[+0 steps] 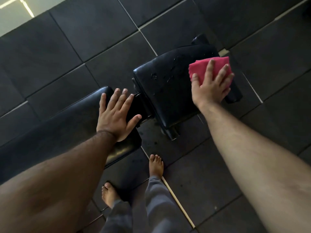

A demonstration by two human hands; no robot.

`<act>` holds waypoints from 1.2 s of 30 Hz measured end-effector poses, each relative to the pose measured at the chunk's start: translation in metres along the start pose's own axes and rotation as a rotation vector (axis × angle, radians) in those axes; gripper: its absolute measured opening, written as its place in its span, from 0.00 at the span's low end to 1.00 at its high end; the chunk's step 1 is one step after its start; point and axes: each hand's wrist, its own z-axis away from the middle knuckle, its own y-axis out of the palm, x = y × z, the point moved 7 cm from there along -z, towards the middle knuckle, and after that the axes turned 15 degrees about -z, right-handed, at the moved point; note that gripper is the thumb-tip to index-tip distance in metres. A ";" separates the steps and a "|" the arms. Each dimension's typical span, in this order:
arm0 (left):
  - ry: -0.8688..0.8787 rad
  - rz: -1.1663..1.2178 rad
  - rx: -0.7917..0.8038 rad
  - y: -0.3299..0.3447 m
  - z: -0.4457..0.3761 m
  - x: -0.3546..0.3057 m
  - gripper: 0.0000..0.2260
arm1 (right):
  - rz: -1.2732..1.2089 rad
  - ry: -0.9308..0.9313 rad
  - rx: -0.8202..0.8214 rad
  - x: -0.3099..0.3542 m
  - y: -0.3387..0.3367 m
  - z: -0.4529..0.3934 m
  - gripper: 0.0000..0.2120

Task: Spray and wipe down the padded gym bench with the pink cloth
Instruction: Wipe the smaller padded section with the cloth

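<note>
Black padded desk [165, 84] in two cushions stands on dark tiled floor [50, 52]; pink cloth [208, 66] lies on the droplet-speckled far cushion's edge.

single head-worn wide-angle cam, looking steeply down and forward from above, both arms reaching out from the bottom edge, close over the counter [170, 84], right grip [211, 88] upper right of the left grip [116, 115], floor [67, 47] all around

The person wears loose grey trousers [156, 204], with bare feet [156, 165] and bare, sleeveless forearms [252, 157].
</note>
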 end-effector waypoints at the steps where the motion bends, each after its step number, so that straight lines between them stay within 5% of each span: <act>1: 0.000 -0.001 0.000 0.000 0.000 0.000 0.38 | -0.001 0.006 -0.002 0.001 0.002 -0.001 0.38; 11: 0.027 -0.006 -0.040 0.000 0.002 0.001 0.37 | -0.022 -0.153 0.010 0.030 0.071 0.174 0.38; 16: 0.040 0.001 -0.040 -0.003 0.001 -0.001 0.36 | -0.129 0.061 -0.091 0.016 0.035 0.088 0.40; 26: 0.043 0.015 -0.047 -0.006 0.000 0.001 0.37 | 0.027 0.052 -0.114 0.049 -0.010 -0.064 0.35; 30: 0.044 0.019 -0.051 -0.005 0.000 0.001 0.37 | -0.009 -0.046 -0.264 0.060 -0.016 -0.033 0.40; 36: 0.049 0.026 -0.020 -0.006 0.001 0.000 0.38 | 0.071 -0.152 -0.053 0.040 0.013 0.042 0.39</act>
